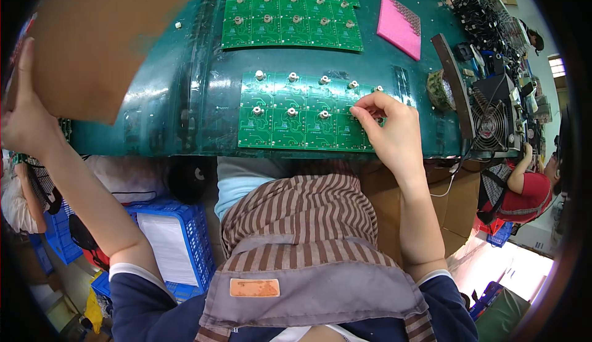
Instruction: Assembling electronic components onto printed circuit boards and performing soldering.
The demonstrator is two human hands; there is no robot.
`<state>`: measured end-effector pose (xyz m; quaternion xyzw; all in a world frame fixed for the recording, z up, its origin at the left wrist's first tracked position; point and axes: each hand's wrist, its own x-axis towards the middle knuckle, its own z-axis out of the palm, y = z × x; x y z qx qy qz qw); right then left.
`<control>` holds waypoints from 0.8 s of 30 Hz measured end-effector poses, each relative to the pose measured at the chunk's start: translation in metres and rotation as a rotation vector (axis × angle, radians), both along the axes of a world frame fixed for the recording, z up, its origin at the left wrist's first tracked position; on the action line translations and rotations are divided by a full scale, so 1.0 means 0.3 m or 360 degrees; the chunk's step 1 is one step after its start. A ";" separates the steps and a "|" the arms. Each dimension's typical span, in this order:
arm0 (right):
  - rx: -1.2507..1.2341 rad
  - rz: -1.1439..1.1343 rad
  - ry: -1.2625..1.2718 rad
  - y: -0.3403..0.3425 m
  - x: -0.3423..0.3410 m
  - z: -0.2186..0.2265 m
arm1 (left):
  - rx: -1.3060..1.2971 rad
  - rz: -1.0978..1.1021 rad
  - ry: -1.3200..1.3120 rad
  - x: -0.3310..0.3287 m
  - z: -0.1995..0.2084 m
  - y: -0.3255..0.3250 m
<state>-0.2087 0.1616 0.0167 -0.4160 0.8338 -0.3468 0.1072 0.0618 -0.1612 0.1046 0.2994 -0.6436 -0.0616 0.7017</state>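
Nearest the viewer, the wearer's striped apron [302, 212] faces the table edge. Just beyond that edge lies the near circuit-board panel [283, 130], flat on the green tabletop [160, 129], squarely in front of the body; this placement probably keeps every part of it within easy reach. The panel is bright green and rectangular, marked off into small units with fine pale tracks. Five short, pale metallic cylinders stand along its far row and three show plainly in its near row; the right hand covers the rest.

The right hand [394, 126] is poised over the panel's right part, its thumb and index fingertips brought close together at the near row. Whether they are clamped on a cylinder cannot be told.

The left hand [28, 123], well apart at the left, holds a brown sheet [92, 46] upright by its side, fingers closed on the margin, apparently so that the broad face stays off the near panel. The sheet is blurred.

Farther back, similar panels [336, 37] overlap, their cylinders upward. To their right rests a pink foam block [394, 31] bearing small metal parts in rows, perhaps to keep them sorted. A tape roll [436, 89] and a fan [491, 123] stand at the right.
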 end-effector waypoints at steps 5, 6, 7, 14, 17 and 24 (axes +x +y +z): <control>-0.0106 0.0110 0.0088 0.016 0.005 -0.007 | 0.0267 -0.0181 0.0104 0.063 -0.124 0.097; -0.0126 0.0117 0.0144 0.022 0.003 -0.015 | 0.0299 -0.0372 0.0301 0.057 -0.166 0.097; -0.0146 0.0124 0.0201 0.028 0.003 -0.022 | 0.0432 -0.0423 0.0316 0.087 -0.217 0.068; -0.0149 0.0200 0.0257 0.027 0.003 -0.021 | 0.0743 -0.0410 0.0014 0.107 -0.407 0.184; -0.0089 0.0241 0.0295 0.016 -0.001 -0.007 | 0.0833 -0.0404 -0.0064 0.126 -0.449 0.212; -0.0071 0.0300 0.0271 0.009 -0.007 0.010 | 0.0820 -0.0482 -0.0158 0.135 -0.509 0.220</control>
